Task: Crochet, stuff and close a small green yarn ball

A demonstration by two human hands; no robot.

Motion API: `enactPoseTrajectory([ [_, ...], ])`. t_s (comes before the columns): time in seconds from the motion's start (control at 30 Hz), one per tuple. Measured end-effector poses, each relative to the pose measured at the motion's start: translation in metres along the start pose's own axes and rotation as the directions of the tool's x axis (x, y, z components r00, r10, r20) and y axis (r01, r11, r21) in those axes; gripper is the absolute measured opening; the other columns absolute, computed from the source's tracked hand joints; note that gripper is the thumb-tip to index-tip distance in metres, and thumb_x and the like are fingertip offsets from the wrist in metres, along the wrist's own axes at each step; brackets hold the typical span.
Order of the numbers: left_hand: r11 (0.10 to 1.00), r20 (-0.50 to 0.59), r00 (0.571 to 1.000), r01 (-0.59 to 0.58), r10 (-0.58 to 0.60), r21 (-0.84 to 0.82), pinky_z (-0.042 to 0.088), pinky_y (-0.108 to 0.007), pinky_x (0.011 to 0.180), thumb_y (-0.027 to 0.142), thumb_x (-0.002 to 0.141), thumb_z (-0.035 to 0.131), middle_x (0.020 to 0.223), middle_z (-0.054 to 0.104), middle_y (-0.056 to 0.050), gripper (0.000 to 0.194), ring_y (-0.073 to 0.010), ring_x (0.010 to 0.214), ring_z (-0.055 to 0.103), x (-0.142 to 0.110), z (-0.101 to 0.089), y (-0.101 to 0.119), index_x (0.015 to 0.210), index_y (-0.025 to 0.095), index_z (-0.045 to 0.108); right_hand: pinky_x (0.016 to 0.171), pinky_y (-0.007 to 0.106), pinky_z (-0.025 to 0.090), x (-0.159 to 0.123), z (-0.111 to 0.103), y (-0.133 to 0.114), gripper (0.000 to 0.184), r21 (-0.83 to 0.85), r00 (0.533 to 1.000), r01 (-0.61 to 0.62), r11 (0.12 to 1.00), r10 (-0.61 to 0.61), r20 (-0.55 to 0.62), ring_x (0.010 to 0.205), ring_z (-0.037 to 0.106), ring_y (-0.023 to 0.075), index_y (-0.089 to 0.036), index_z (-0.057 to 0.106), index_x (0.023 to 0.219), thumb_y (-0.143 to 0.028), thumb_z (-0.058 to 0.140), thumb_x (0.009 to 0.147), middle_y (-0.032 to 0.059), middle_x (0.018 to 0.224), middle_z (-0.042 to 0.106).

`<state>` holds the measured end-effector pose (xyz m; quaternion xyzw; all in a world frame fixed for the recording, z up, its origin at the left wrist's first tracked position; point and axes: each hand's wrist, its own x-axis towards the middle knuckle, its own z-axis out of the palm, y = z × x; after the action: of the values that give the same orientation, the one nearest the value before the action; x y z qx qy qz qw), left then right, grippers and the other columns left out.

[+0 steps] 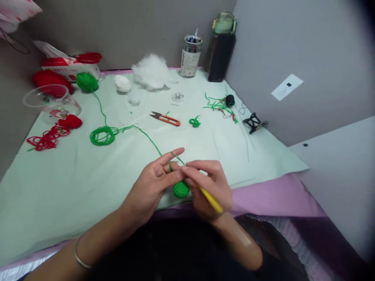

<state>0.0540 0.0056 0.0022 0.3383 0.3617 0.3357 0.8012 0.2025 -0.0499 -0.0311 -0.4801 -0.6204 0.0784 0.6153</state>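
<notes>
My left hand [156,183] pinches a small green crocheted piece [181,189] near the table's front edge, with green yarn [149,138] looped over its raised forefinger. My right hand [209,185] is closed round a yellow-handled crochet hook [211,200], its tip at the piece. The yarn runs back left to a loose green coil [102,136] and on to a green yarn ball [87,81].
On the pale green cloth [58,187] lie orange snips [165,118], a small green crocheted bit [195,122], green yarn scraps [218,104], a black spool [230,100], a black clip [254,122], red yarn [47,138], white stuffing [152,72], a jar of tools [191,56] and a clear bowl [49,101].
</notes>
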Motion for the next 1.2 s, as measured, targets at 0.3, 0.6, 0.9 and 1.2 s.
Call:
enactPoseTrajectory([
  [0.3,0.996,-0.021,0.999,-0.03,0.032,0.082,0.049,-0.024,0.078,0.023,0.081,0.087,0.086,0.074,-0.001,0.043,-0.0147,0.082,0.068,-0.002,0.0,0.004,0.123,0.022,0.075,0.062,0.03,0.051,0.011,0.007,0.005,0.013,0.586,0.908,-0.386,0.712,0.404,0.107,0.07,0.062,0.0143,-0.027,0.08,0.098,-0.031,0.068,0.099,0.003,0.091,0.072],
  [0.6,0.997,0.023,0.998,0.062,-0.061,-0.049,0.049,-0.024,0.077,0.022,0.082,0.086,0.084,0.07,-0.001,0.055,-0.0143,0.084,0.066,-0.002,-0.007,0.009,0.135,0.02,0.07,0.06,0.029,0.05,0.011,0.0,0.008,0.012,0.568,0.892,-0.394,0.723,0.449,0.047,0.067,0.062,0.0137,-0.027,0.081,0.097,-0.03,0.07,0.097,0.002,0.086,0.071],
  [0.9,0.999,0.051,0.999,-0.003,0.001,0.049,0.049,-0.025,0.08,0.021,0.081,0.086,0.085,0.07,0.0,0.045,-0.0159,0.086,0.068,0.0,-0.003,0.006,0.125,0.023,0.076,0.065,0.03,0.055,0.015,0.003,0.006,0.014,0.521,0.898,-0.431,0.736,0.407,0.167,0.073,0.065,0.0156,-0.025,0.081,0.097,-0.034,0.07,0.097,0.0046,0.094,0.076],
  [1.2,0.999,0.018,0.999,-0.036,0.036,0.006,0.05,-0.024,0.083,0.021,0.084,0.083,0.097,0.075,-0.001,0.038,-0.0139,0.09,0.068,-0.001,-0.004,0.011,0.122,0.024,0.077,0.058,0.025,0.052,0.025,0.005,0.015,0.018,0.645,0.787,-0.54,0.54,0.595,0.161,0.062,0.06,0.0118,-0.022,0.079,0.089,-0.04,0.078,0.088,0.0034,0.083,0.075],
])
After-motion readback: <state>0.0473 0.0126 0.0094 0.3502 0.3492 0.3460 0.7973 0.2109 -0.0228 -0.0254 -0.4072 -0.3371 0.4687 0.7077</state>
